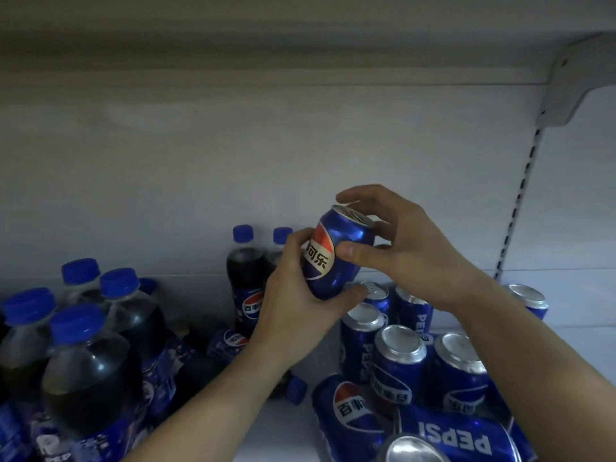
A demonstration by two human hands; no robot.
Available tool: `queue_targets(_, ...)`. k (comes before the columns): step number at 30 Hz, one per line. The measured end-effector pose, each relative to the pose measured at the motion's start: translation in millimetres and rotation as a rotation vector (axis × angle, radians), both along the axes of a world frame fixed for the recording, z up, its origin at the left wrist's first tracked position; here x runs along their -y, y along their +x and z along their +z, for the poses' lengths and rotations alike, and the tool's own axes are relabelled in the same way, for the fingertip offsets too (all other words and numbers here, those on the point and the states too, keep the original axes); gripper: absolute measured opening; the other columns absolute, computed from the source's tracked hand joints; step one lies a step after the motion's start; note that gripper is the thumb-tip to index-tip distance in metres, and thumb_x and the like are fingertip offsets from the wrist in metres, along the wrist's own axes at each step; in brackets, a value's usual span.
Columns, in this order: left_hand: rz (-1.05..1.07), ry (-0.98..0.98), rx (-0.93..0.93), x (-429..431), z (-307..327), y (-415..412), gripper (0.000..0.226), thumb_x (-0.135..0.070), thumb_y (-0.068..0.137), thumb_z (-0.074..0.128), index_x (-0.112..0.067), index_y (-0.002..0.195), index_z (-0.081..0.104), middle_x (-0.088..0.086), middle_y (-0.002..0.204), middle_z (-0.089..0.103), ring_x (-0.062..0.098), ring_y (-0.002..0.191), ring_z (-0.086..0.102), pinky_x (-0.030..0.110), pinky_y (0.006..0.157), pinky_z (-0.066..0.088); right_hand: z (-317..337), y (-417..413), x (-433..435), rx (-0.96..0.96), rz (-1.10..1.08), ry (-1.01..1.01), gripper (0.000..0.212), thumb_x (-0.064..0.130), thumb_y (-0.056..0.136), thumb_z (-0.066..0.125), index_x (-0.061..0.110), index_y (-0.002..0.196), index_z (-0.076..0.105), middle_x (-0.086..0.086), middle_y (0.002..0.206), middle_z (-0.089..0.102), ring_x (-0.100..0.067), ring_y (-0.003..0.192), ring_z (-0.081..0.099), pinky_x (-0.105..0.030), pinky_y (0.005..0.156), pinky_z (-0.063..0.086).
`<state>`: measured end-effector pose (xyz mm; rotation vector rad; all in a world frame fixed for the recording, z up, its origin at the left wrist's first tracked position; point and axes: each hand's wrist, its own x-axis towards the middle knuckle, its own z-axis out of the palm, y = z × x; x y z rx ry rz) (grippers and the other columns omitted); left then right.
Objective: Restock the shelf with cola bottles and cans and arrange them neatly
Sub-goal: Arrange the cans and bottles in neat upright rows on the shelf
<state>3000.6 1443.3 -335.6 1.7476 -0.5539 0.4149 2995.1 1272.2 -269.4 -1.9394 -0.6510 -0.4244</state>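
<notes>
Between left hand [293, 295] and right hand [411, 243], tilted can [336, 258]; both grips clasp it.

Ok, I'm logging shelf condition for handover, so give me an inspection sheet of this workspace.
Surface: white shelf, bare at the right rear.
Job's things: tilted can held by both hands; upright cans at right, two lying cans in front; upright bottles at left, one lying bottle.
Clutter: nothing seen.
Grippers: left hand grips the can's lower body; right hand holds its top.
Cables: nothing seen.
Surroundings: upper shelf, bracket, slotted upright.
</notes>
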Motion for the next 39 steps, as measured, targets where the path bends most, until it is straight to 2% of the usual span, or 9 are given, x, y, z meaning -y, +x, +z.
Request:
queue_targets(4,-0.187,0.014,-0.22,-4.4,8.0,3.8,0.046,-0.021,0.081,0.08,-0.031,0.121,0.059,-0.015,0.107,0.072,-0.003,0.098,0.068,0.008,0.073,0.052,-3.5,1.4,16.3,-0.064,0.118,-0.024,0.062,0.008,0.085,0.078,0.029,0.138,0.053,0.008,0.131,0.065,-0.011,0.119,0.064,-0.031,0.096,0.056)
queue_targets(8,-0.086,-0.115,-0.303,2.9,-9.9,5.4,0.049,-0.021,0.076,0.084,-0.034,0.114,0.058,-0.016,0.1,0.072,-0.007,0.09,0.067,0.011,0.069,0.052,-7.5,15.7,35.9,-0.206,-0.01,-0.113,0.045,0.032,0.094,0.068,0.04,0.136,0.054,0.012,0.135,0.059,-0.006,0.114,0.064,-0.028,0.09,0.057)
queue_targets(11,-0.03,-0.159,-0.323,3.8,-16.2,9.0,0.049,-0.027,0.074,0.084,-0.034,0.115,0.058,-0.013,0.102,0.072,-0.005,0.089,0.068,0.015,0.073,0.052,-29.1,39.4,64.0,-0.227,-0.381,-0.445,0.042,0.042,0.097,0.062,0.033,0.137,0.055,0.006,0.131,0.057,-0.013,0.113,0.06,-0.027,0.09,0.044)
queue_targets(15,-0.005,-0.154,-0.319,3.0,-18.7,8.3,0.06,-0.032,0.069,0.085,-0.034,0.122,0.056,-0.015,0.104,0.071,-0.003,0.095,0.067,0.025,0.086,0.053,-75.8,60.1,86.7,-0.408,-0.522,-0.743,0.067,0.043,0.077,0.083,0.028,0.136,0.055,-0.004,0.138,0.052,-0.025,0.117,0.054,-0.03,0.094,0.043)
queue_targets(19,-0.007,-0.13,-0.331,-3.1,-26.4,-0.2,0.059,-0.027,0.075,0.083,-0.036,0.125,0.054,-0.019,0.105,0.071,-0.002,0.099,0.067,0.021,0.084,0.051,-86.8,68.3,85.5,-0.349,-0.582,-0.831,0.077,0.036,0.065,0.092,0.029,0.132,0.054,-0.007,0.127,0.047,-0.031,0.11,0.056,-0.035,0.094,0.048)
queue_targets(25,0.052,-0.13,-0.381,-12.3,-39.1,-26.9,0.053,-0.02,0.073,0.084,-0.032,0.117,0.058,-0.01,0.101,0.074,0.004,0.093,0.071,0.021,0.077,0.054,-88.4,64.0,90.0,-0.29,-0.662,-0.796,0.054,0.019,0.075,0.075,0.025,0.12,0.048,-0.011,0.117,0.058,-0.033,0.104,0.055,-0.033,0.08,0.039)
queue_targets(29,0.138,-0.088,-0.395,-25.6,-45.5,-33.0,0.057,-0.006,0.075,0.084,-0.028,0.12,0.057,-0.003,0.103,0.074,0.006,0.092,0.071,0.024,0.078,0.054,-50.4,44.7,89.7,-0.162,-0.705,-0.664,0.066,0.019,0.081,0.073,0.031,0.141,0.046,-0.016,0.129,0.049,-0.041,0.12,0.045,-0.042,0.096,0.042)
queue_targets(33,0.191,-0.024,-0.429,-45.4,-49.9,-40.5,0.064,-0.006,0.072,0.087,-0.029,0.123,0.057,-0.005,0.105,0.074,0.002,0.09,0.071,0.019,0.073,0.053,-11.7,18.1,75.8,0.057,-0.647,-0.435,0.047,0.027,0.083,0.075,0.027,0.128,0.058,-0.006,0.114,0.062,-0.031,0.118,0.047,-0.036,0.09,0.04)
queue_targets(39,0.252,0.066,-0.431,-62.7,-59.6,-58.3,0.065,0.0,0.062,0.092,-0.022,0.113,0.058,-0.002,0.096,0.075,0.009,0.085,0.073,0.025,0.075,0.055,-6.8,-15.2,45.9,-0.411,-0.24,0.41,0.03,0.024,0.092,0.072,0.019,0.12,0.062,-0.009,0.109,0.072,-0.021,0.09,0.072,-0.035,0.076,0.059)
